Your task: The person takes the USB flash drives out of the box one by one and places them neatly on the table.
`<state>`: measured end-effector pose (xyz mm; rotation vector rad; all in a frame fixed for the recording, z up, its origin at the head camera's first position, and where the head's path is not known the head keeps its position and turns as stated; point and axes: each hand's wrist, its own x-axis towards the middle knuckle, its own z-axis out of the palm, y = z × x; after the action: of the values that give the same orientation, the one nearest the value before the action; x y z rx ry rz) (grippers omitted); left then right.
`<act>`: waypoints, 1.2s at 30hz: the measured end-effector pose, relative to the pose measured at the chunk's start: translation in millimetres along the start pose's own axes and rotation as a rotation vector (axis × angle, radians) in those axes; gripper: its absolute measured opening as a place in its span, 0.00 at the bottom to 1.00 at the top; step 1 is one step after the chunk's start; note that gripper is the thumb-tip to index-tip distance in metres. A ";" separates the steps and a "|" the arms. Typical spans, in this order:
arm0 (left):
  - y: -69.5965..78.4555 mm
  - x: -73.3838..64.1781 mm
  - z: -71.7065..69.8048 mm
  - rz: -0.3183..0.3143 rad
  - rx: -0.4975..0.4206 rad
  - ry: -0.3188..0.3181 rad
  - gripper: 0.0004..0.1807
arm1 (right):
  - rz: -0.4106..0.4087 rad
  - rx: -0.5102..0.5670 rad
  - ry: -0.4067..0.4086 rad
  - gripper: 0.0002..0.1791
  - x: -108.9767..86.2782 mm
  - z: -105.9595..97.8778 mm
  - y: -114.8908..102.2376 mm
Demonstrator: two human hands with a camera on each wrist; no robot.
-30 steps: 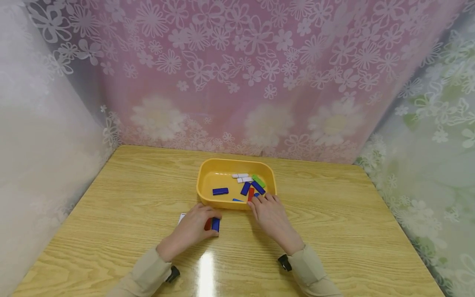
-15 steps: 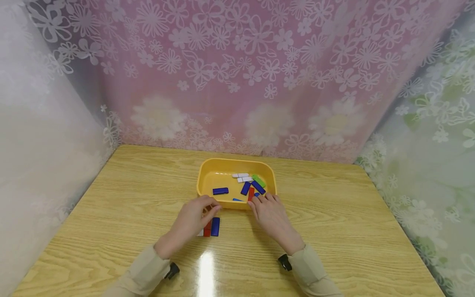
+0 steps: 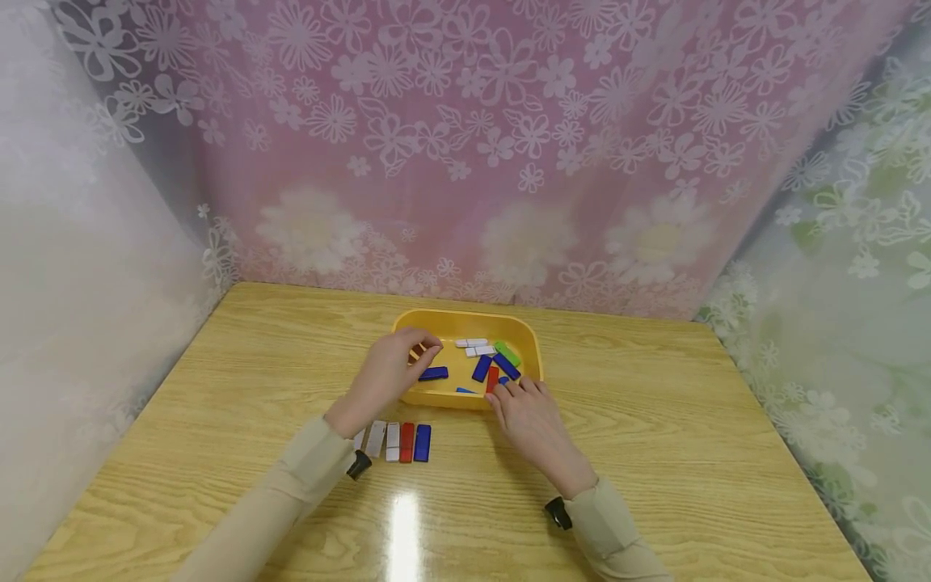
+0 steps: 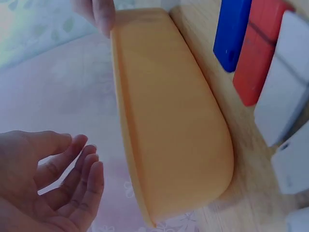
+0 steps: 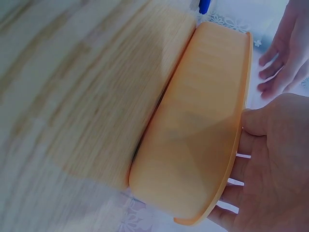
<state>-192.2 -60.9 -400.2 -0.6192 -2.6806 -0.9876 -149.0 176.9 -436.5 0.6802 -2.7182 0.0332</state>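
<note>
A yellow plastic basin (image 3: 465,400) holds several small capped sticks that look like USB flash drives: white (image 3: 471,343), green (image 3: 507,354), blue (image 3: 482,369) and red (image 3: 493,379). My left hand (image 3: 385,372) is over the basin's left side, fingers bent loosely; the left wrist view shows nothing between them. With thumb outside and fingers inside, my right hand (image 5: 285,159) grips the basin's near right rim. In front of the basin lies a row: a blue stick (image 3: 423,443), a red stick (image 3: 406,443) and several white sticks (image 3: 393,442), the leftmost partly behind my left wrist.
Everything stands on a wood-grain table (image 3: 655,420). A pink flowered curtain (image 3: 465,162) hangs behind its far edge, with pale curtains at both sides. Dark straps with a black device (image 3: 558,514) show at both wrists.
My left hand has left the row on the table and moved up and forward over the basin. The row is now uncovered. My right hand has stayed at the rim.
</note>
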 end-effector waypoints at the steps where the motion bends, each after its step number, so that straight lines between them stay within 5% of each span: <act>1: -0.4 3.9 1.9 -0.011 0.012 -0.023 0.08 | 0.002 -0.001 -0.005 0.14 0.0 0.0 0.0; 12: -14.7 24.2 33.6 -0.070 0.122 -0.205 0.08 | 0.002 -0.003 -0.021 0.15 1.1 1.9 -1.2; 23: -22.1 31.2 43.2 -0.128 0.186 -0.331 0.08 | 0.014 -0.003 -0.028 0.15 1.3 0.5 -0.4; 36: -21.7 34.1 45.2 -0.117 0.197 -0.349 0.09 | 0.042 0.014 -0.074 0.15 0.5 0.8 0.7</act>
<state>-235.0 -35.4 -434.8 -0.6515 -3.1017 -0.6799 -150.0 177.2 -437.1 0.6397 -2.8055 0.0380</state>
